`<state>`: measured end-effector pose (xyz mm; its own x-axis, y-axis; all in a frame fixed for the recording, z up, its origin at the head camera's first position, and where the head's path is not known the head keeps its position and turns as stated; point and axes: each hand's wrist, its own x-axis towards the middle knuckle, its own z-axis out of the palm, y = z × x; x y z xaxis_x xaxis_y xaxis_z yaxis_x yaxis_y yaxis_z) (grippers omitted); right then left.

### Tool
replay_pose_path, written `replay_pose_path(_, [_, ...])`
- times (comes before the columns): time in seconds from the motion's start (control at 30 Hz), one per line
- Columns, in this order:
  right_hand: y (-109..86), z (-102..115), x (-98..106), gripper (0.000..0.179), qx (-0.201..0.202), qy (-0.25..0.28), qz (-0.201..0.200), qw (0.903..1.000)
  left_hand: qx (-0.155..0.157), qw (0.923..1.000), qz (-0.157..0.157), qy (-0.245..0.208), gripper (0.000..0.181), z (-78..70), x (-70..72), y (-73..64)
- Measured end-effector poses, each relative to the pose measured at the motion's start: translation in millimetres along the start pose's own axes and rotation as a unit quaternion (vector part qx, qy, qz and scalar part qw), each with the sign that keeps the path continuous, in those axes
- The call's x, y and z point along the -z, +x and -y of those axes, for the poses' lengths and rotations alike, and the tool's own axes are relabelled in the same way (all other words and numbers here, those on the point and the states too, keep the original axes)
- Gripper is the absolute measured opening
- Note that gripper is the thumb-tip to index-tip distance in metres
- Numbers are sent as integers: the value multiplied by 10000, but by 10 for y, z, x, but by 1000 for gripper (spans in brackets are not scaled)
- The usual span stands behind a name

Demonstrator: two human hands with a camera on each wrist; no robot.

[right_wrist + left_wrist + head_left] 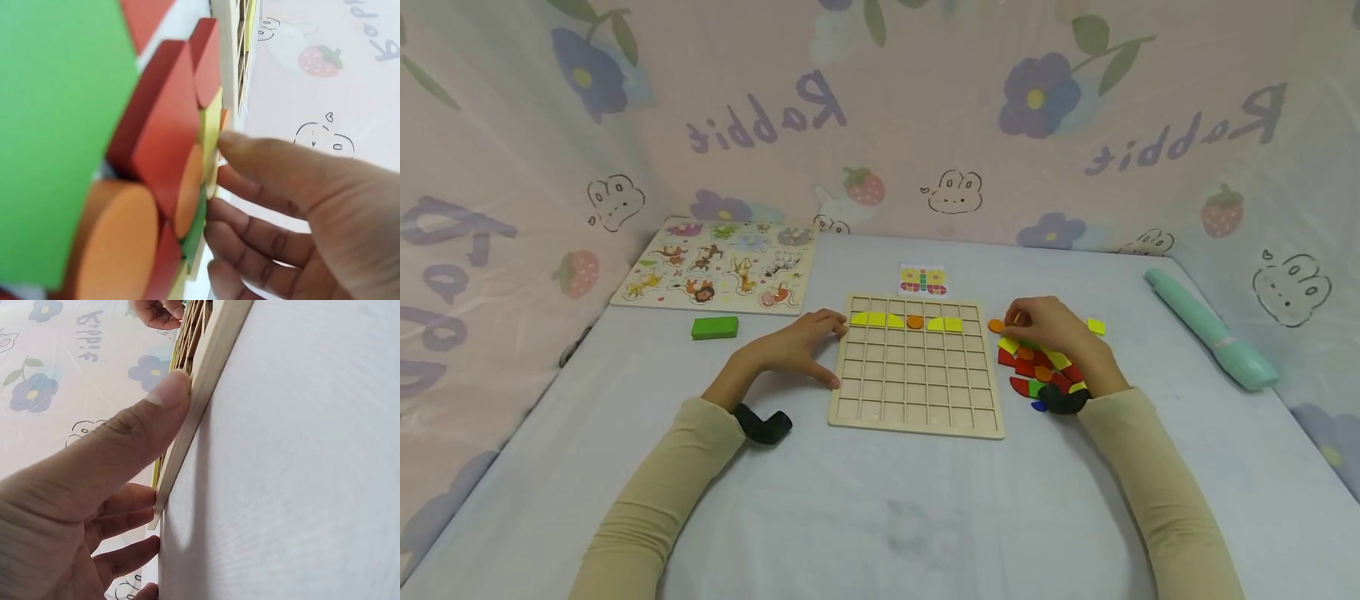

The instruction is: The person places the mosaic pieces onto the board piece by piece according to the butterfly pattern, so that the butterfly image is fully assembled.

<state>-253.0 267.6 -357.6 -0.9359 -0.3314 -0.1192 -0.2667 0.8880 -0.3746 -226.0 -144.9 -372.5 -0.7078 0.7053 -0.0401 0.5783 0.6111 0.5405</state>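
A wooden grid board [915, 392] lies flat, holding several yellow pieces [877, 319] and an orange disc [914, 322] in its second row from the top. The left hand [793, 346] rests at the board's left edge, fingers spread; in the left wrist view its thumb [169, 390] touches the rim. Bent fingers of the right hand [1048, 325] reach down to the pile of loose pieces [1026, 367] right of the board. In the right wrist view its thumb tip meets a yellow piece [212, 119]; whether the fingers pinch it is hidden.
Behind the board lies a small pattern card [922, 280]. An animal puzzle board [722, 265] and a green block [715, 327] are at left. A stray yellow square [1096, 327] lies beyond the right hand; a mint-green wrapped object [1210, 329] lies far right.
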Motion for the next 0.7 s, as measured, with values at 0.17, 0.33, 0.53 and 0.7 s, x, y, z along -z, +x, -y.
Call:
replay_pose_path(0.17, [8, 17, 9, 20, 8, -129, -41, 9999, 7, 10000, 0, -14, 73, -16, 6, -7])
replay_pose_path(0.33, [-10, 3, 26, 29, -44, -65, 10, 10000, 22, 10000, 20, 26, 75, -5, 3, -7])
replay_pose_path(0.53, [-20, 7, 58, 30, -7, -38, -20, 10000, 43, 10000, 20, -1, 76, 4, 3, -6])
replay_pose_path(0.7, [27, 93, 61, 32, 207, 172, -147, 9995, 17, 10000, 18, 41, 76, 22, -3, -5])
